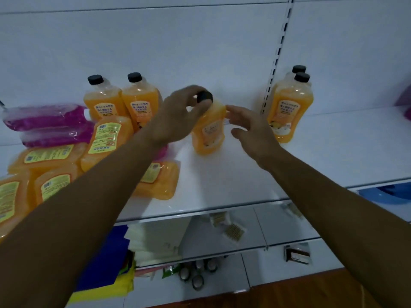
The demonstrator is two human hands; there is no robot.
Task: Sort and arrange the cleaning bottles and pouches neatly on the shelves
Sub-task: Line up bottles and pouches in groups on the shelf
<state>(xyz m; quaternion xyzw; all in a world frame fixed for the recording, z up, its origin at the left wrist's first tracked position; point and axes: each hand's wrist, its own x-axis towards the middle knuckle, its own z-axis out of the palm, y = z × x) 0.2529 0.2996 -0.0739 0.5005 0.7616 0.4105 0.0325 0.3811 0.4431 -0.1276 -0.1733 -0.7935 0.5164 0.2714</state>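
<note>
While the left hand [178, 114] holds an orange bottle [209, 127] by its neck, fingers and thumb curled just under the black cap [205, 96], the head view suggests the sorting is only partly done. That bottle stands slightly tilted on the white shelf [222, 187], roughly mid-shelf. The right hand [251, 132] hovers just to the right of the grip, fingers spread and relaxed, holding nothing and, as far as I can tell, not touching the bottle. Farther right of the grip, past the slotted upright [278, 56], two upright bottles [291, 107] stand one behind the other, which reads as finished placement. To the left of the grip two more standing bottles [121, 101] are upright at the back, but nearer bottles [106, 138] lie flat in a loose heap, with magenta pouches [46, 123] stacked behind them and an orange pouch [160, 181] below the left forearm; these look still to be arranged. Open shelf lies below and to the right of the grip, ample room for setting the bottle down or sliding it toward the back wall. Its front edge runs well below the grip, toward the person, so a bottle placed there risks tipping off.
</note>
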